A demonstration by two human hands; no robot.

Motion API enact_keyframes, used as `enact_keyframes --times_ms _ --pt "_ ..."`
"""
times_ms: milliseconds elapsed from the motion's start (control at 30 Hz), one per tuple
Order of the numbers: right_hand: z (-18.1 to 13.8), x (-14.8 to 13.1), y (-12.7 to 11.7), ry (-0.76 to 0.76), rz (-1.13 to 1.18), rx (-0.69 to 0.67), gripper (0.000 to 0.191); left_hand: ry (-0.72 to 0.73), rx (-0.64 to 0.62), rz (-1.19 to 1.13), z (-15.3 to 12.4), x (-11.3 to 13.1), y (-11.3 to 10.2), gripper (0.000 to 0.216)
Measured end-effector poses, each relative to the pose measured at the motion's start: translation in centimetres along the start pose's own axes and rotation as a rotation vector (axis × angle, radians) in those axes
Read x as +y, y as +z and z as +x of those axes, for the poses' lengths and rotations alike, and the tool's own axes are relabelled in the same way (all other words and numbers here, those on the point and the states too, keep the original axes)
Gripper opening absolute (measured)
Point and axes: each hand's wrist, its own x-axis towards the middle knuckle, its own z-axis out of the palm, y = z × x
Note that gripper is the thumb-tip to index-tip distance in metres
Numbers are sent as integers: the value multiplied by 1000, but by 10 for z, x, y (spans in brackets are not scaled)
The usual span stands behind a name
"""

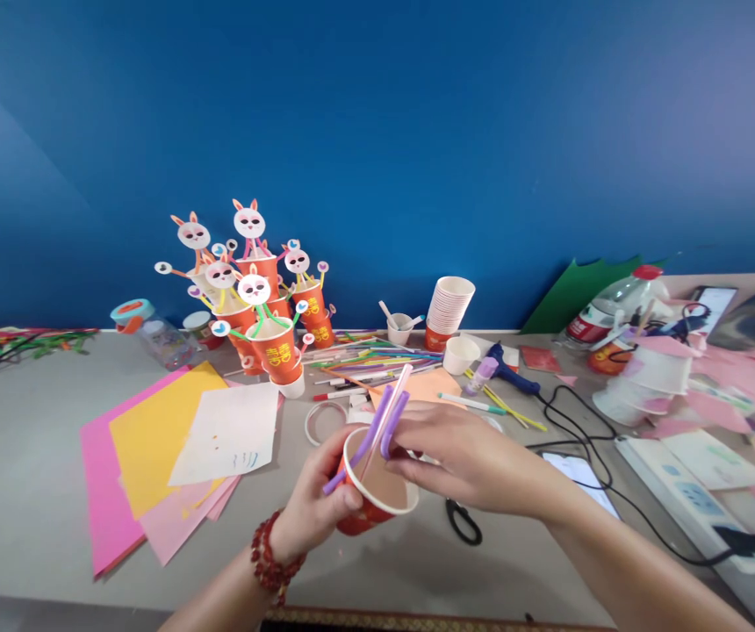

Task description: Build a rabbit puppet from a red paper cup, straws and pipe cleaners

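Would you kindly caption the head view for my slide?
Left hand holds a red paper cup; right hand grips purple pipe cleaners.

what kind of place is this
Probably a craft table in a classroom or workshop: finished rabbit cup figures, sheets of coloured paper, a glue gun, and both hands working on a red paper cup with straws.

A glossy red paper cup (375,496) holds fuzzy purple pipe cleaners (377,427) above a smooth matt grey tabletop (22,491).

Red cup (368,509), purple pipe cleaner (377,430)
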Motion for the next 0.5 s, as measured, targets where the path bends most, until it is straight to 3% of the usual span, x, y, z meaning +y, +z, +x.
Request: enact_keyframes --times_ms 500 --pt "4 6 6 -2 74 60 10 -118 115 -37 -3 -11 -8 59"
